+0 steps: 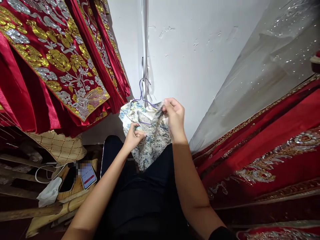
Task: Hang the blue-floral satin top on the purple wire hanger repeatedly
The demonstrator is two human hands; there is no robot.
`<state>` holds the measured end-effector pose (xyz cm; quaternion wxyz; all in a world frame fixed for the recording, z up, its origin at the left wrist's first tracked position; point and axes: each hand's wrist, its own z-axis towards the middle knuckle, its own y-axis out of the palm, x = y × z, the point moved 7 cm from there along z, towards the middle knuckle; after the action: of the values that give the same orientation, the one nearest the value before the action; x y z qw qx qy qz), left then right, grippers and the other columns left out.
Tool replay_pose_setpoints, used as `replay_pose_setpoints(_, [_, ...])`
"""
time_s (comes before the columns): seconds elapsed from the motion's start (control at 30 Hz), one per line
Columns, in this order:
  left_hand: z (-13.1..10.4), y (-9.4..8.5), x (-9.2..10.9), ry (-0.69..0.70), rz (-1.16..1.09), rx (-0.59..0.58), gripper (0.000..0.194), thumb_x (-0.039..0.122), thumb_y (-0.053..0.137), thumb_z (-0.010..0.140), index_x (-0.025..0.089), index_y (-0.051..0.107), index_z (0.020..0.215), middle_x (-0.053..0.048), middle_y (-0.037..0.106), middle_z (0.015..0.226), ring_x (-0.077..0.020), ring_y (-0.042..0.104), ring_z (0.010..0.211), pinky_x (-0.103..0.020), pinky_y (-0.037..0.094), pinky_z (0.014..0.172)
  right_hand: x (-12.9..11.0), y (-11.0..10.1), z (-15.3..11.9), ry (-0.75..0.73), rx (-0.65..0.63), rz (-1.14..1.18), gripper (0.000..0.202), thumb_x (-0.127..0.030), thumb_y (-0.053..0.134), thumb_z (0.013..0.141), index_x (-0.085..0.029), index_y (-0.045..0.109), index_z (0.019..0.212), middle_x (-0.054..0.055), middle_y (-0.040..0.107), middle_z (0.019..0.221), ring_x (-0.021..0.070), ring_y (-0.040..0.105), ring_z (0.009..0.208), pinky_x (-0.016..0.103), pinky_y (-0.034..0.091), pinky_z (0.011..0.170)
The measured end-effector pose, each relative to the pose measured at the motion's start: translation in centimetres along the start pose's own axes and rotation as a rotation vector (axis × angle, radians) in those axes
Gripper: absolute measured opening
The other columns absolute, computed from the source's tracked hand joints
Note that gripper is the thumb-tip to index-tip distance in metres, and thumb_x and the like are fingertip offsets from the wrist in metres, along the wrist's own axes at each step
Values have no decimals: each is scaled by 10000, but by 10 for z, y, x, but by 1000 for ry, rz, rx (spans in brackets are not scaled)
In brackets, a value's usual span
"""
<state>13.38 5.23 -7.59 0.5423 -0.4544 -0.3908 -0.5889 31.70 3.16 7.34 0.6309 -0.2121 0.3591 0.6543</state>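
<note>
A light floral garment with blue and grey print hangs on a thin purple hanger at the centre. Its lower part reaches down between the person's dark-clad legs. My right hand pinches the garment's upper right edge, near the end of the hanger. Lower and to the left, my left hand has its thumb and index finger closed on the front edge of the cloth, just below the neck opening. The hanger's hook sits beside a narrow white vertical pole.
Red embroidered garments hang at the upper left. On the right are red beaded garments and a sheer sparkly white one. A lit phone, a dark phone and white tissue lie on a wooden surface at lower left.
</note>
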Motion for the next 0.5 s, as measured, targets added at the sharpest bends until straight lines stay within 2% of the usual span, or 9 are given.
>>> replay_pose_setpoints(0.07, [-3, -5, 11, 92, 60, 63, 627, 375, 780, 755, 241, 389, 1226, -45, 658, 967, -129, 627, 716, -240, 467, 637, -9, -23, -7, 63, 11, 109, 180, -380, 617, 901, -214, 598, 832, -16, 464, 708, 122, 462, 653, 256, 415, 649])
replay_pose_setpoints(0.13, [1, -12, 33, 190, 185, 203, 658, 411, 759, 783, 255, 381, 1299, -110, 583, 1203, -189, 631, 964, -297, 497, 772, -20, -38, -18, 155, -47, 182, 166, -368, 621, 883, -211, 606, 829, -9, 428, 699, 128, 438, 641, 254, 409, 611])
replay_pose_setpoints(0.2, [13, -19, 57, 244, 342, 357, 734, 419, 769, 766, 257, 355, 1350, -151, 473, 1361, -278, 532, 1213, -391, 471, 941, -30, -48, -30, 238, -136, 217, 175, -368, 623, 875, -208, 599, 808, -4, 383, 678, 136, 415, 622, 263, 412, 585])
replay_pose_setpoints(0.27, [30, -28, 76, 265, 485, 502, 820, 376, 782, 731, 256, 319, 1397, -165, 401, 1436, -345, 405, 1343, -481, 383, 1064, -34, -62, -41, 267, -151, 235, 220, -390, 612, 877, -216, 546, 759, -1, 350, 665, 149, 410, 617, 286, 440, 589])
replay_pose_setpoints(0.33, [48, -44, 84, 256, 575, 617, 830, 304, 750, 721, 265, 313, 1425, -157, 383, 1468, -367, 360, 1369, -517, 328, 1098, -28, -86, -49, 229, -34, 236, 274, -419, 584, 882, -230, 462, 724, 2, 340, 665, 164, 423, 629, 316, 475, 616])
replay_pose_setpoints(0.37, [57, -52, 84, 236, 593, 639, 777, 276, 716, 731, 272, 348, 1415, -143, 406, 1463, -364, 372, 1357, -511, 326, 1092, -19, -100, -54, 201, 64, 219, 288, -432, 560, 886, -236, 429, 720, 3, 343, 669, 170, 434, 639, 327, 488, 632])
replay_pose_setpoints(0.43, [74, -66, 76, 166, 596, 562, 534, 263, 627, 779, 260, 498, 1297, -110, 536, 1343, -340, 461, 1266, -463, 368, 1036, 7, -129, -67, 158, 279, 159, 261, -438, 512, 888, -246, 414, 742, -1, 363, 684, 172, 454, 658, 331, 503, 666])
replay_pose_setpoints(0.47, [80, -71, 69, 126, 592, 482, 370, 273, 576, 810, 238, 575, 1178, -95, 608, 1210, -321, 523, 1169, -428, 398, 977, 25, -142, -76, 155, 401, 113, 240, -437, 501, 877, -251, 420, 751, -4, 384, 689, 172, 468, 664, 327, 504, 669])
replay_pose_setpoints(0.5, [82, -74, 63, 99, 591, 404, 231, 285, 524, 840, 215, 617, 1040, -79, 646, 1052, -294, 567, 1046, -389, 418, 903, 44, -148, -83, 171, 448, 100, 208, -419, 515, 856, -254, 428, 764, -7, 406, 696, 173, 485, 682, 328, 507, 687])
